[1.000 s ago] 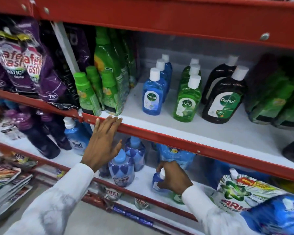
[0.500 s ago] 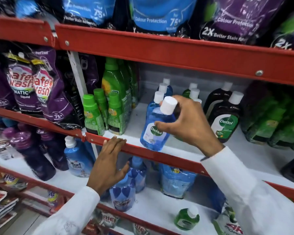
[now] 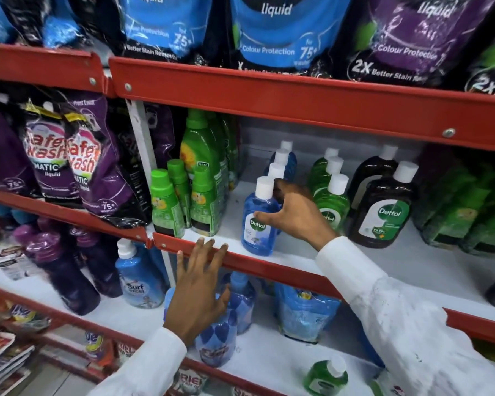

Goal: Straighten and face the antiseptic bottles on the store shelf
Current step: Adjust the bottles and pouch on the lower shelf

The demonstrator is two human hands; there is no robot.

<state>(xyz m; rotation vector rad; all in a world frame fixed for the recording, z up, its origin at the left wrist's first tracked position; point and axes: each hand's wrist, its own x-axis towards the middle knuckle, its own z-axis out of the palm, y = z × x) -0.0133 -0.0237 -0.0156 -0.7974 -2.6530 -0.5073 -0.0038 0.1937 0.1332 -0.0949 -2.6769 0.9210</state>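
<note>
The right hand (image 3: 293, 217), fingers loosely spread against the blue bottle (image 3: 257, 227), should square its label forward while the left hand (image 3: 202, 290) rests open-fingered on the shelf lip (image 3: 269, 265).

I see red-edged metal store shelving (image 3: 297, 95) with white shelf boards (image 3: 412, 270) in tiers, a pale back panel (image 3: 257, 132) behind, and grey floor (image 3: 55, 381) at lower left.

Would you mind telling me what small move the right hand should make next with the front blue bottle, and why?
Probably release it: the blue Dettol bottle stands on the shelf near the red lip, label forward, ahead of its row. The right hand touches it with loose fingers.
</note>
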